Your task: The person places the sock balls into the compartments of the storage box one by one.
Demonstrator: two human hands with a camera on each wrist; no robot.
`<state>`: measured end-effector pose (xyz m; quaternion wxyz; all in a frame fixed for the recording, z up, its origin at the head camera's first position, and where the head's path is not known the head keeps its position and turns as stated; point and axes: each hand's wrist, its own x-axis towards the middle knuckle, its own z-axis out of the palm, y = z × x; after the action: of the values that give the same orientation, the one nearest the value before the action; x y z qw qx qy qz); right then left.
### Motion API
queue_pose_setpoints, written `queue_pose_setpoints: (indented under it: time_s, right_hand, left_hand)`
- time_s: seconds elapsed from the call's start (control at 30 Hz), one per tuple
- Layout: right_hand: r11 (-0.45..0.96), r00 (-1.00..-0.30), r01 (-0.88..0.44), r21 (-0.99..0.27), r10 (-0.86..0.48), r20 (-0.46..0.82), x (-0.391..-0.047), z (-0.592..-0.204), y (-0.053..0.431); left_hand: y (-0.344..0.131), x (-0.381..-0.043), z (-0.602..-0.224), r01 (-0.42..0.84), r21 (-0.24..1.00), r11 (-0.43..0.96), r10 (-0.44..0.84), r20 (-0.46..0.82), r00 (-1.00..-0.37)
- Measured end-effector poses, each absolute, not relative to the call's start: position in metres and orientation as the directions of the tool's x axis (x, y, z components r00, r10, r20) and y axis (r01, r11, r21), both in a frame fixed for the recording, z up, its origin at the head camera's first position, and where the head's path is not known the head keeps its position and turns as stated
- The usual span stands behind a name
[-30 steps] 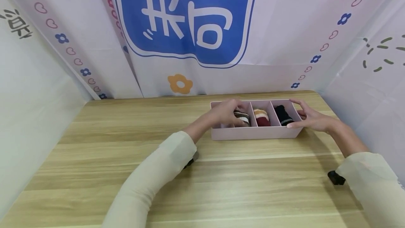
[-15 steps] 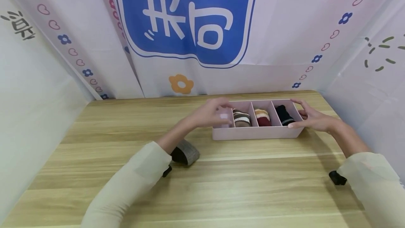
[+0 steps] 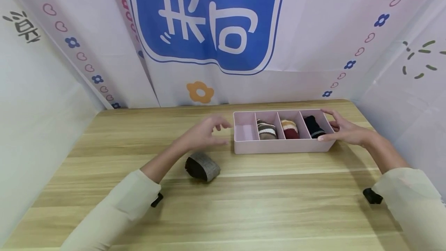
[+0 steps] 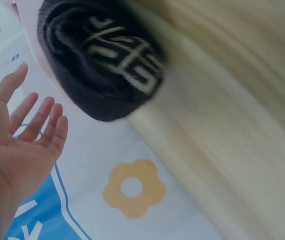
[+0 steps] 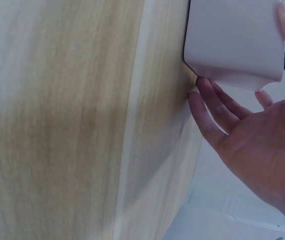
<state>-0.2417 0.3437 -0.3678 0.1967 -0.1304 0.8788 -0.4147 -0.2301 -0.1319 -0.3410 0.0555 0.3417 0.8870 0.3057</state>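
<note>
A pink divided storage box (image 3: 278, 147) stands at the back of the table. Its leftmost compartment holds nothing; the others hold a brown-and-white striped rolled sock (image 3: 267, 130), a maroon-and-yellow rolled sock (image 3: 290, 129) and a black rolled sock (image 3: 313, 126). My right hand (image 3: 345, 129) grips the box's right end, thumb at the front rim, fingers at the end wall and back rim. Left of the box, my left hand (image 3: 205, 133) hovers with loosely bent fingers and nothing in it. Just below it lies a grey-and-black rolled sock (image 3: 203, 167), whose dark patterned side (image 4: 107, 62) faces the left wrist camera.
A wooden table (image 3: 261, 204) spreads out in front of the box. Behind it hangs a white cloth backdrop (image 3: 306, 49) with a blue printed sign, and white cloth sides (image 3: 38, 100) stand left and right.
My left hand has let go of the striped sock in the second compartment and moved left, out of the box. The grey-and-black sock has come into view. My right hand has stayed on the box.
</note>
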Motion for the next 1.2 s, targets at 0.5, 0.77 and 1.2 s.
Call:
queue_pose_setpoints:
  time_s: [0.5,0.77,1.2]
  right_hand:
    - [0.617,-0.888,-0.072,-0.784,-0.398,-0.232,-0.242,-0.366,0.340]
    - [0.629,-0.888,-0.069,-0.774,-0.392,-0.240,-0.241,-0.368,0.343]
    - [0.627,-0.890,-0.067,-0.776,-0.389,-0.237,-0.241,-0.369,0.344]
  left_hand:
    - [-0.180,-0.205,-0.337,0.541,0.416,0.731,0.631,-0.111,-0.768]
    - [-0.185,-0.201,-0.337,0.488,0.459,0.743,0.637,-0.261,-0.725]
    - [-0.186,-0.202,-0.343,0.527,0.572,0.629,0.730,-0.202,-0.653]
